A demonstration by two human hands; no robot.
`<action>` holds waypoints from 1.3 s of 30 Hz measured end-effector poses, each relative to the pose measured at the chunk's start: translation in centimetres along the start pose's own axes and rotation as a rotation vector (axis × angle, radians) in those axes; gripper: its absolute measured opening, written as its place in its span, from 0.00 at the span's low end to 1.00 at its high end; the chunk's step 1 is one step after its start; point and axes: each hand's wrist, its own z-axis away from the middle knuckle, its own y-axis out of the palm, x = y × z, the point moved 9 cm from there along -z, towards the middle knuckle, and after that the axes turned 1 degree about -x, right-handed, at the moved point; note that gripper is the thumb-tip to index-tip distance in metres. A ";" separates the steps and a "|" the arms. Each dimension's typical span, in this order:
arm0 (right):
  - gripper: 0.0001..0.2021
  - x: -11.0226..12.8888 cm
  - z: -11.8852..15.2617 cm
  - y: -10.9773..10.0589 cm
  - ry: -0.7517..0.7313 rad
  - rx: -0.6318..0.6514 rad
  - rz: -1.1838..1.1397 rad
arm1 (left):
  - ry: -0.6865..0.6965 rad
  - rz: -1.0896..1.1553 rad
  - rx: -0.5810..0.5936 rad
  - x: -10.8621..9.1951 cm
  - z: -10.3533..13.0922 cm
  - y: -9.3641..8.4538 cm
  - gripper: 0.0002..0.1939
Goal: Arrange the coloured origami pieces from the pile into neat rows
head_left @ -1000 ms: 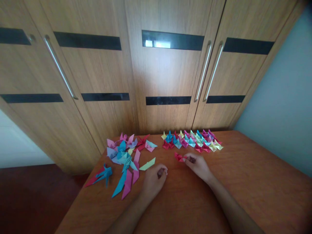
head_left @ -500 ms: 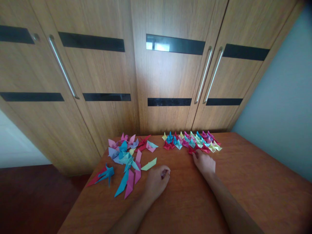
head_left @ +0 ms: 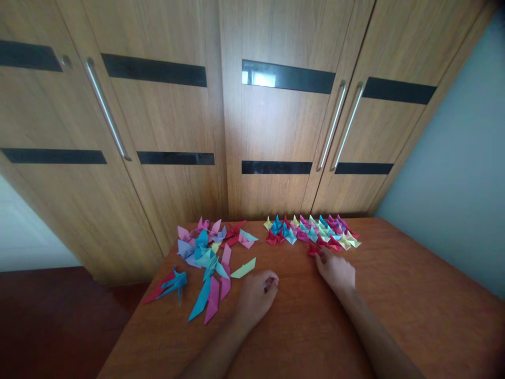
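My right hand (head_left: pixel 336 270) is closed, its fingertips on a red folded-paper piece (head_left: pixel 313 249) at the near edge of the pointed origami pieces (head_left: pixel 302 231) standing in close rows. Those pieces are red, blue, yellow, mint and magenta. My left hand (head_left: pixel 258 295) rests on the table in a loose fist, and no object shows inside the curl of its fingers. Just beyond it lies a flat pale-yellow paper strip with slanted ends (head_left: pixel 243 268). To its left are pink strips (head_left: pixel 212 300), a blue strip (head_left: pixel 200 300) and a heap of folded paper figures (head_left: pixel 203 255).
At the table's left edge, a blue folded figure (head_left: pixel 176 281) lies against a red paper piece (head_left: pixel 160 288). The brown wooden table (head_left: pixel 300 326) reaches back to a wooden wardrobe (head_left: pixel 272 195) with metal handles. A pale blue wall (head_left: pixel 445 173) stands on the right.
My right hand has shifted slightly right and toward me, and the red piece at its fingertips sits a little nearer, slightly off the rows. My left hand has stayed in place.
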 end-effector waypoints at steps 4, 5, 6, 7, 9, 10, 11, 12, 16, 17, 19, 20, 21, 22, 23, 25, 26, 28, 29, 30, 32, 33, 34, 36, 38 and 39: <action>0.18 -0.7 0.0 -0.3 0.044 0.007 0.018 | -0.001 0.019 0.023 -0.1 0.0 0.2 0.09; 0.18 -0.7 0.0 -0.5 0.052 0.002 0.018 | -0.002 0.019 0.024 -0.1 0.0 0.1 0.09; 0.19 -0.7 -0.1 -0.8 0.053 -0.011 0.017 | -0.005 0.017 0.023 -0.1 0.0 0.1 0.09; 0.19 -0.6 -0.2 -1.2 0.045 -0.031 0.017 | -0.008 0.013 0.023 -0.1 0.0 0.1 0.09; 0.19 0.1 -0.7 -2.0 -0.001 -0.070 0.027 | -0.014 0.005 0.026 -0.1 0.0 0.1 0.09; 0.19 0.7 -1.1 -2.3 -0.040 -0.077 0.037 | -0.016 0.002 0.030 0.0 0.0 0.1 0.09; 0.18 1.4 -1.6 -2.6 -0.080 -0.075 0.048 | -0.018 -0.001 0.035 0.0 -0.1 0.1 0.10; 0.18 2.1 -2.2 -2.8 -0.118 -0.065 0.061 | -0.021 -0.002 0.042 0.0 -0.1 0.1 0.10; 0.16 4.2 -4.4 -2.5 -0.217 0.029 0.132 | -0.038 0.005 0.056 0.1 -0.1 0.0 0.10; 0.16 4.5 -4.9 -2.3 -0.231 0.055 0.147 | -0.041 0.009 0.053 0.1 -0.1 0.0 0.10; 0.15 4.9 -5.5 -1.7 -0.249 0.097 0.171 | -0.043 0.015 0.050 0.1 -0.2 0.0 0.10; 0.15 5.0 -5.7 -1.5 -0.252 0.109 0.177 | -0.043 0.017 0.050 0.2 -0.2 0.1 0.10; 0.15 5.0 -5.9 -1.2 -0.251 0.117 0.182 | -0.042 0.018 0.052 0.2 -0.2 0.2 0.10; 0.15 4.9 -6.0 -1.0 -0.247 0.118 0.188 | -0.043 0.017 0.054 0.3 -0.2 0.3 0.10; 0.15 4.8 -6.1 -0.8 -0.244 0.113 0.192 | -0.045 0.016 0.056 0.5 -0.2 0.3 0.10; 0.15 4.6 -6.2 -0.6 -0.241 0.091 0.196 | -0.051 0.017 0.058 0.7 -0.2 0.5 0.10; 0.15 4.5 -6.2 -0.5 -0.242 0.081 0.198 | -0.053 0.017 0.060 0.8 -0.2 0.5 0.10; 0.15 4.5 -6.1 -0.4 -0.244 0.072 0.202 | -0.053 0.016 0.066 0.9 -0.2 0.6 0.10; 0.15 4.5 -6.1 -0.4 -0.245 0.068 0.202 | -0.049 0.015 0.069 0.9 -0.2 0.6 0.10; 0.15 4.6 -6.0 -0.4 -0.248 0.065 0.201 | -0.044 0.015 0.071 0.8 -0.2 0.6 0.10; 0.15 4.8 -5.9 -0.6 -0.258 0.052 0.197 | -0.034 0.017 0.071 0.8 -0.2 0.6 0.11; 0.15 4.9 -5.9 -0.6 -0.261 0.048 0.195 | -0.033 0.017 0.068 0.8 -0.2 0.6 0.11; 0.15 5.0 -5.9 -0.7 -0.261 0.050 0.193 | -0.035 0.015 0.067 0.8 -0.2 0.6 0.11; 0.15 5.1 -5.9 -0.6 -0.253 0.066 0.193 | -0.043 0.009 0.070 0.8 -0.2 0.6 0.10; 0.15 5.0 -6.0 -0.6 -0.243 0.079 0.193 | -0.048 0.005 0.079 0.8 -0.2 0.6 0.10; 0.15 5.0 -6.1 -0.5 -0.242 0.080 0.194 | -0.048 0.005 0.082 0.7 -0.2 0.6 0.10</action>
